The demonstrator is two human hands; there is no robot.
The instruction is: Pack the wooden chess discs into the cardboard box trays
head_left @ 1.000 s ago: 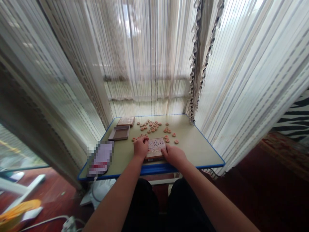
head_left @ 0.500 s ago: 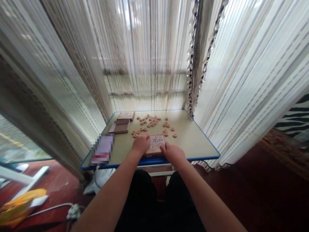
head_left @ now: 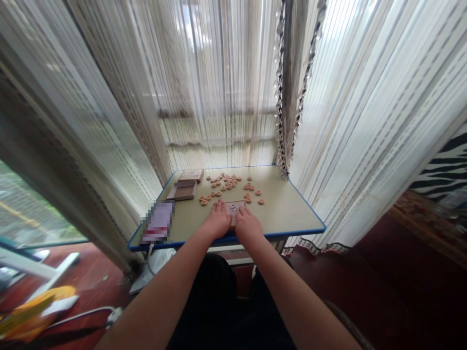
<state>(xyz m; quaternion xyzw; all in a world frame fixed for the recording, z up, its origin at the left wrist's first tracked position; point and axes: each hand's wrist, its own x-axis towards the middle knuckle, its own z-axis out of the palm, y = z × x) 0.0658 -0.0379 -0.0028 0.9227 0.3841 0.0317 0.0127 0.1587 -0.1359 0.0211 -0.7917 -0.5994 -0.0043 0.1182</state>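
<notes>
Flat on the table near its front edge lies a patterned box (head_left: pixel 233 208) with dark lettering on top. My left hand (head_left: pixel 218 219) rests on the box's left part, fingers stretched forward. On its right part lies my right hand (head_left: pixel 248 223), its fingers also extended. Both hands are open and cover much of the box. Beyond them, round wooden game pieces (head_left: pixel 229 186), seemingly Chinese chess pieces, lie scattered, with a few more to the right (head_left: pixel 248 186). Their markings are too small to read.
An open shallow tray (head_left: pixel 183 196) stands at the table's left, with a patterned flat box or lid (head_left: pixel 191 175) behind it. A blurred-out phone-like device (head_left: pixel 159 218) with a cable lies at the front left. Curtains (head_left: pixel 222 87) hang behind the blue-edged table (head_left: pixel 288 214).
My hands have shifted from gripping the box's two sides to lying on top of it, closer together with fingers stretched out. The view has turned slightly.
</notes>
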